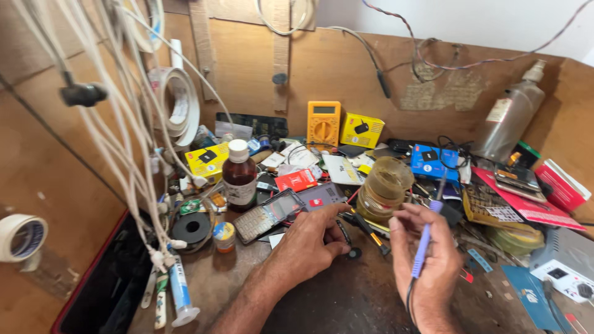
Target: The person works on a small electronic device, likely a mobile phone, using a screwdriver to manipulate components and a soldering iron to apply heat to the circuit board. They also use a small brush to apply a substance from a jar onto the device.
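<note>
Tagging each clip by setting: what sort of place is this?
Most likely a small electronics repair bench. A yellow multimeter stands at the back wall, the right hand holds a soldering iron, and white cables hang over cluttered parts.

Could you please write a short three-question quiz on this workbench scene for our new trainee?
1. True or false: the right hand holds a purple-handled soldering iron.
2. Which stands nearest the brown bottle: (a) the yellow multimeter, (b) the black tape roll, (c) the spray bottle?
3. What small thing lies right by the left hand fingertips?

Key:
1. True.
2. b.
3. A small black round part on the bench.
</note>
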